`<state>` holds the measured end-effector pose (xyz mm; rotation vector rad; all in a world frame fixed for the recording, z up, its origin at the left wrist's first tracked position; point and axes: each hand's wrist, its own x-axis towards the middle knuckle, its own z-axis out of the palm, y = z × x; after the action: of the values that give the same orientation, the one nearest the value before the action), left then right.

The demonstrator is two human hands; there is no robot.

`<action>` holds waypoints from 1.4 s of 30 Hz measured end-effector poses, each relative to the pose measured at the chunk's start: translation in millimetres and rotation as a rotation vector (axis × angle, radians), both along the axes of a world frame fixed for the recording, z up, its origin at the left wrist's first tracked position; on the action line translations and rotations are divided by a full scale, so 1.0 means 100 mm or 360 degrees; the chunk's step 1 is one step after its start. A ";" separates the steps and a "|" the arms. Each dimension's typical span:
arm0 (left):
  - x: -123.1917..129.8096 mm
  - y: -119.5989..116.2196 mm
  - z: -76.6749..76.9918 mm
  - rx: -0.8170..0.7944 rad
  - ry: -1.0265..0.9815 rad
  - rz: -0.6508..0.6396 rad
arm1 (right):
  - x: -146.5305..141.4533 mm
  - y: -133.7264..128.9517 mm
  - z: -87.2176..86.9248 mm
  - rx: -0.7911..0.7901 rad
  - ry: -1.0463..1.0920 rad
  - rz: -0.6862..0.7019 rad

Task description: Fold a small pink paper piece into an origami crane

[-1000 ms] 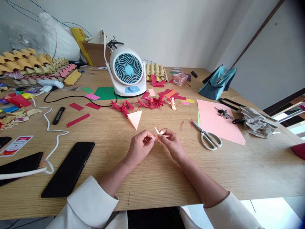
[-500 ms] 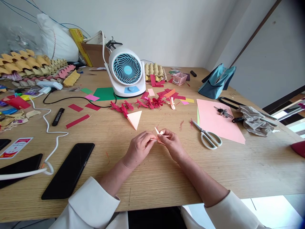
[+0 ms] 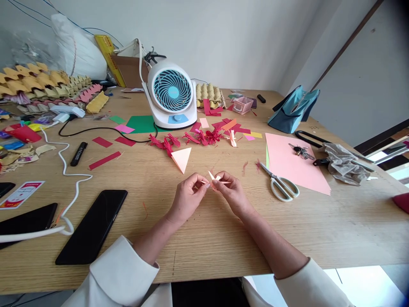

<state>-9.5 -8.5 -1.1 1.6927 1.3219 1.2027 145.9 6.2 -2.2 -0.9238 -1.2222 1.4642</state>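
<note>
Between my fingertips is a small piece of folded light pink paper with pointed ends. My left hand pinches its left side, and my right hand grips it from the right; the fingers hide much of it. Just beyond my left hand lies a folded pale pink paper triangle. Behind that runs a row of crumpled, fringed red paper pieces, with a pale fringed piece at its right end. Scissors lie to the right of my right hand.
A white fan stands on the wooden table. Pink sheets with keys, and a blue bag, are at the right. A black phone, a marker and a white cable lie left; egg trays are behind.
The view has shifted slightly. Both hands stay almost in place on the small paper, with the left fingers slightly changed in pose.
</note>
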 end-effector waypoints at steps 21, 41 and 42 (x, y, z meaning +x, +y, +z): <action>0.00 0.03 0.00 -0.0126 0.0107 -0.0060 | 0.02 0.04 -0.12 0.0159 -0.0125 0.0089; -0.09 0.11 0.00 -0.0434 -0.0457 -0.0474 | 0.06 0.04 -0.03 -0.0001 -0.0005 0.0183; -0.10 0.11 0.00 -0.0438 -0.0458 -0.0485 | 0.07 0.03 -0.02 -0.0006 -0.0003 0.0191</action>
<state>-19.3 2.7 -1.0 1.4028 0.9641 0.9914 152.4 9.6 -4.1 -0.8670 -1.2954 1.5604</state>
